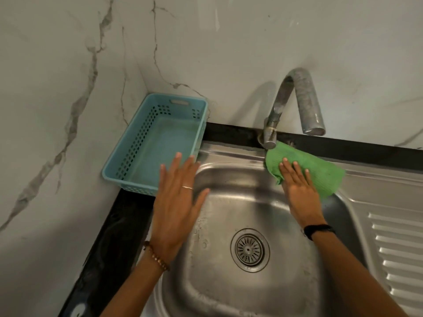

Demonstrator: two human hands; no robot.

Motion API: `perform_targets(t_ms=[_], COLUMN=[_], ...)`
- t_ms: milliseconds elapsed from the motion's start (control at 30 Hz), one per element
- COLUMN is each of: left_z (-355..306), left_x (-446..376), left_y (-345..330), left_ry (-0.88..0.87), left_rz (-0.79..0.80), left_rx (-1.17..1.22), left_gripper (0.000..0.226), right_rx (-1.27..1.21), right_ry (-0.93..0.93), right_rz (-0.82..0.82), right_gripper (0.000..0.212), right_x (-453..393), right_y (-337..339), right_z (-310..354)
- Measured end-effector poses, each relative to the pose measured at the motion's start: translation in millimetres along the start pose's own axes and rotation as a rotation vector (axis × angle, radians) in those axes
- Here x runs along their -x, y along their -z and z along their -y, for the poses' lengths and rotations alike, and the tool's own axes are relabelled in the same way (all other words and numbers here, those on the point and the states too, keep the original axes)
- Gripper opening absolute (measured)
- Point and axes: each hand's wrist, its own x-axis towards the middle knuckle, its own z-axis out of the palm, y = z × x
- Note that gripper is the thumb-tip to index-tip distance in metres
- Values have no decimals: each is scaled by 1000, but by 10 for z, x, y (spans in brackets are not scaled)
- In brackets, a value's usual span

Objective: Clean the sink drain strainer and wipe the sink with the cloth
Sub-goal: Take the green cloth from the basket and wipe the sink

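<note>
While right hand (299,191) presses cloth (320,170), strainer (249,249) sits

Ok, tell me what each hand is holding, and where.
Neither grips anything. Right hand presses flat on the green cloth at the sink rim; left hand is open, empty.

You're seeing a green cloth (306,167) lying against a silver sink (229,294). A pale blue basket (128,156) is sitting beside grey-veined white marble walls (68,65).

A single head-worn wide-angle camera looks steeply forward and down from close above the sink (229,289), its drain strainer (250,249) near 6 o'clock, the tap (295,106) toward 1 o'clock and the marble wall (229,37) at 12 o'clock.
</note>
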Motion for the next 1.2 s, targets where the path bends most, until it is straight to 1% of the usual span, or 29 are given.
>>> perform_targets(t_ms=[67,133,167,267,333,367,433,467,500,600,733,833,933,1033,1133,1200], left_z=[-158,-250,-251,-125,10,76,189,232,258,260,256,269,253,237,231,230], left_x=[-42,-97,-135,-269,-334,-348,-351,-351,-351,-366,-376,-377,-369,-358,-351,-353], left_y=[-150,-396,-539,-968,-1155,-1212,-1265,-1273,-1270,-1268,-1269,-1259,-1238,-1225,-1227,-1231], left_ry=[-121,-132,-103,63,134,152,185,212,248,326,291,269,252,228,211,206], left_rz=[77,204,278,501,601,625,628,621,599,503,550,584,599,590,599,614], left_rx=[54,85,111,204,175,148,122,137,172,249,143,80,44,-30,-74,-85], left_gripper=[55,64,73,100,117,121,126,126,126,120,129,132,131,132,133,134], right_rx=[-71,-115,-132,-193,-216,-205,-174,-166,-165,-136,-118,-154,-166,-106,-37,-77], right_ry=[-43,-31,-11,33,73,114,232,289,336,407,425,362,229,91,-41,-141], right_rz=[2,14,9,-9,-12,4,38,51,57,35,-32,-92,-148,-120,-54,-39], right_gripper=[58,54,53,53,54,57,71,77,78,70,51,51,52,59,64,60], right_x=[35,-2,-28,-105,-180,-241,-423,-524,-610,-749,-723,-654,-474,-247,-2,126], right_y=[36,30,13,-62,-100,-115,-145,-152,-151,-169,-196,-195,-205,-160,-63,-2], right_z=[-86,-9,76,396,616,737,1016,1160,1284,1432,1308,1160,784,245,-275,-469])
